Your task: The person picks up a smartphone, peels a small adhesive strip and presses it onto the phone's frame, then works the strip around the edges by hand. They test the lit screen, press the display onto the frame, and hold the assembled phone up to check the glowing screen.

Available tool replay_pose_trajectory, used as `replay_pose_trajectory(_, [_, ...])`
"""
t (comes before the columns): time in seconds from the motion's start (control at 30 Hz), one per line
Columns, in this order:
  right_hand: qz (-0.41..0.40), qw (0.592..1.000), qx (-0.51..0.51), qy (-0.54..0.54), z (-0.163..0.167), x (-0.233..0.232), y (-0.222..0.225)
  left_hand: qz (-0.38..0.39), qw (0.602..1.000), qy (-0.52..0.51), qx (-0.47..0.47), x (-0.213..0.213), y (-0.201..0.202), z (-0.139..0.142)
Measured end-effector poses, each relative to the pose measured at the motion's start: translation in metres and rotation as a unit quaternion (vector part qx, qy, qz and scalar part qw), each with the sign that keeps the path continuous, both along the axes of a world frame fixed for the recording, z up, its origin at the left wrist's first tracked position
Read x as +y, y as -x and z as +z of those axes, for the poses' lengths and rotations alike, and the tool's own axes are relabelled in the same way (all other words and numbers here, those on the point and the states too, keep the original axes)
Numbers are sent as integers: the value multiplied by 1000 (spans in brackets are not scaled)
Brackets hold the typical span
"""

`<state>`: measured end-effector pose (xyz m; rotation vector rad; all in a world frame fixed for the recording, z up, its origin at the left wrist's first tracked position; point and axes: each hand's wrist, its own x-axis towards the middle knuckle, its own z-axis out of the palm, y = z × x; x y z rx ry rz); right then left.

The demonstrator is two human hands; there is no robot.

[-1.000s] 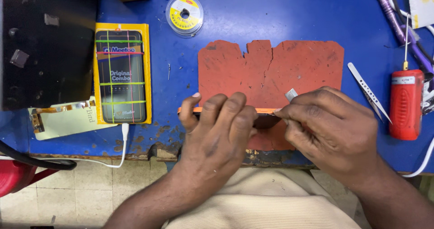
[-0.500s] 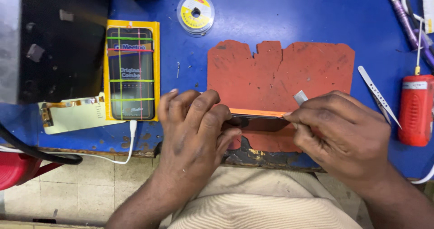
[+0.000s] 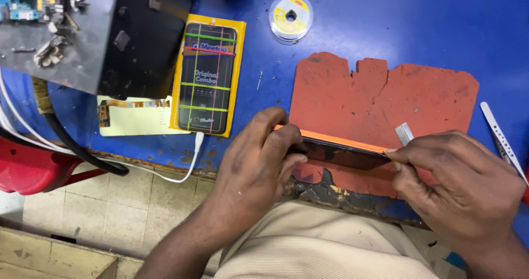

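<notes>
My left hand (image 3: 259, 163) gripping the phone (image 3: 344, 153) on the red mat (image 3: 386, 100), my right hand (image 3: 460, 182) pinching a thin metal pry tool (image 3: 404, 133) at its edge, solder spool (image 3: 290, 18) beyond the mat

Both forearms reach up from the bottom edge, the left hand (image 3: 256, 163) palm-down with fingers curled forward in a closed grip, the right hand (image 3: 457, 182) turned inward, its thumb and fingertips (image 3: 398, 156) pinched together toward the left.

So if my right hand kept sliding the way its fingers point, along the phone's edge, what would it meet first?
Most likely the left hand. The right hand points leftward along the dark phone on the red mat, and the left hand's fingertips grip that same edge; depth is unclear.
</notes>
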<state>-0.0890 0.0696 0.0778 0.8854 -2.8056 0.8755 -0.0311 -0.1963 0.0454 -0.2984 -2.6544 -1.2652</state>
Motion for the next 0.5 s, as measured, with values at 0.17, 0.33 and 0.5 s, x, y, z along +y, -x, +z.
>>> replay_pose_trajectory(0.17, [-11,1000,0,-2,-4,2,-2,-19,998,-53,-32,4,-1,-7])
replay_pose_trajectory(0.33, [-20,999,1,33,3,-4,3,-28,997,-57,-39,3,3,-2])
replay_pose_trajectory(0.5, [14,994,-40,97,13,-19,0,-56,997,-42,-44,3,6,18])
